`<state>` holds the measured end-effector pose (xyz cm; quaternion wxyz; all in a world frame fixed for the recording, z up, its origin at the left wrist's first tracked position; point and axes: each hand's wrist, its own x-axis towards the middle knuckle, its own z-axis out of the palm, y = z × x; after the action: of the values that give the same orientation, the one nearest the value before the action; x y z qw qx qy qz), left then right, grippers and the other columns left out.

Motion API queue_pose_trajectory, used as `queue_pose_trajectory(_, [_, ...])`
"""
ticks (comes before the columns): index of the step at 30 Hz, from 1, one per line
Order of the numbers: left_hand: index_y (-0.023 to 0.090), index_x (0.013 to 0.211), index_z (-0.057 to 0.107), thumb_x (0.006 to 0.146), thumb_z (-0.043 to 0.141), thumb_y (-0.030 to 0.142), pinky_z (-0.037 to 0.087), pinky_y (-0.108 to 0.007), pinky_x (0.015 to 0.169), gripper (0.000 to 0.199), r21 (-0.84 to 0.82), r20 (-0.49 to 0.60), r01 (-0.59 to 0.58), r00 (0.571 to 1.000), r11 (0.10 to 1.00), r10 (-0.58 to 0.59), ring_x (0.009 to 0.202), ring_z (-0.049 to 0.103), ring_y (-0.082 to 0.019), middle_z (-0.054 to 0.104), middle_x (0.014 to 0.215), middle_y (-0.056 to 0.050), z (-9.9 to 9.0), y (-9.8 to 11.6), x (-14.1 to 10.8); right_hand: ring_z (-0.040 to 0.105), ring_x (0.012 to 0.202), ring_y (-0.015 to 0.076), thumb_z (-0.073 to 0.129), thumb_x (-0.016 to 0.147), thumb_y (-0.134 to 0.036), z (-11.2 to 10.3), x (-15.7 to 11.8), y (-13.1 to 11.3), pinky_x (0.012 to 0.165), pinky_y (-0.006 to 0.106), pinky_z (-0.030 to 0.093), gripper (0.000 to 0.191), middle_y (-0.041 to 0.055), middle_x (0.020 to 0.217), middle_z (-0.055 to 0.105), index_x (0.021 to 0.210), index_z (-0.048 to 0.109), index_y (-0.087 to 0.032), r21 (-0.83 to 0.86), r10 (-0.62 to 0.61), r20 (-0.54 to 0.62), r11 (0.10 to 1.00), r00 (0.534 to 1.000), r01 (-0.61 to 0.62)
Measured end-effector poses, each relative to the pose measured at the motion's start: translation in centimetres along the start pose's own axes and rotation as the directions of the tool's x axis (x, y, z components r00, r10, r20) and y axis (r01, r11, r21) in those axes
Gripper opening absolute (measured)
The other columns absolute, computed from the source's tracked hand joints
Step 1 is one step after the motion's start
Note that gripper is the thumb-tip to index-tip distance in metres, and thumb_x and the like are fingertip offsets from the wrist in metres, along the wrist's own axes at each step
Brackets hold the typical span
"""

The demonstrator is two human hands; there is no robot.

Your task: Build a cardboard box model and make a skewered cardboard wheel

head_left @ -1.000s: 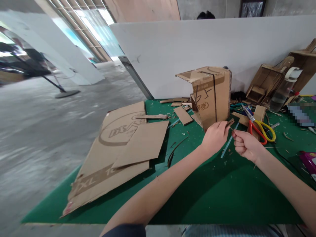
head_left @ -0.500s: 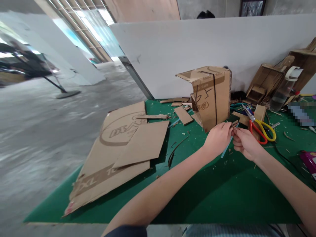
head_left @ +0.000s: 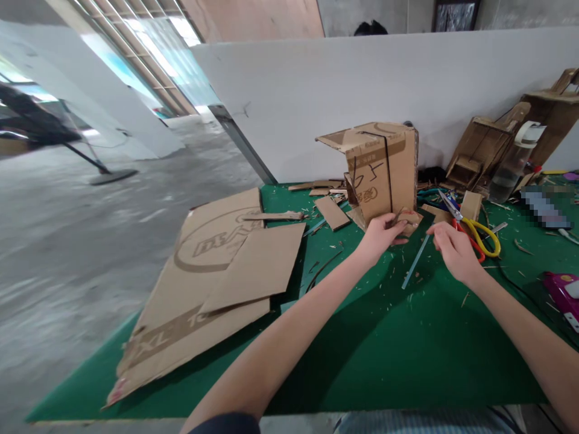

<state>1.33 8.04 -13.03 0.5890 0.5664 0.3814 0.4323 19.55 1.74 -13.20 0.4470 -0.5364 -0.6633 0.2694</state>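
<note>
Pinching a cardboard piece, the left hand hides its edge—right hand's fingertip grip unclear.

Small brown cardboard piece, tilted, held in the left hand, before the cardboard box

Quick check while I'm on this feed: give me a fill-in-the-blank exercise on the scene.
The left hand holds a small piece of ____.
The scissors have one red handle and one ____ handle.
The clear bottle has a ____ lid.
The tabletop is ____.

Missing words: cardboard; yellow; white; green.
</note>
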Motion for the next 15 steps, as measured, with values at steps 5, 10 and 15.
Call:
queue_pose_trajectory(5, [0.014, 0.098, 0.067, 0.075, 0.075, 0.028, 0.058, -0.041, 0.086, 0.028, -0.24, 0.076, 0.067, 0.996, 0.969, -0.05, 0.09, 0.067, -0.018, 0.068, 0.1, -0.008, 0.1, 0.0, -0.2, 0.063, 0.086, 0.0249, 0.04, 0.095, -0.043, -1.0, 0.1, 1.7, 0.071, 0.034, 0.043, 0.036, 0.0091, 0.09, 0.068, 0.112, 0.059, -0.017, -0.563, -0.274, -0.026, 0.799, 0.961, 0.213])
queue_pose_trajectory(10, [0.015, 0.095, 0.061, 0.076, 0.074, 0.022, 0.057, -0.043, 0.087, 0.024, -0.248, 0.077, 0.085, 0.995, 0.965, -0.068, 0.086, 0.068, -0.017, 0.069, 0.094, -0.006, 0.7, -0.3, -0.6, 0.063, 0.093, 0.0246, 0.042, 0.095, -0.045, -0.4, 0.1, 1.7, 0.074, 0.034, 0.047, 0.048, 0.011, 0.105, 0.068, 0.132, 0.047, -0.015, -0.609, -0.246, 0.03, 0.764, 0.969, 0.212])
queue_pose_trajectory(15, [0.015, 0.098, 0.055, 0.083, 0.067, 0.022, 0.058, -0.045, 0.084, 0.02, -0.239, 0.061, 0.112, 0.993, 0.964, -0.1, 0.09, 0.07, -0.02, 0.066, 0.102, -0.008, 0.9, -0.2, -0.7, 0.053, 0.111, 0.0354, 0.039, 0.094, -0.04, -2.2, 0.5, 1.3, 0.087, 0.047, 0.043, 0.04, 0.0193, 0.118, 0.06, 0.119, 0.058, -0.014, -0.907, -0.063, -0.02, 0.422, 0.998, 0.009])
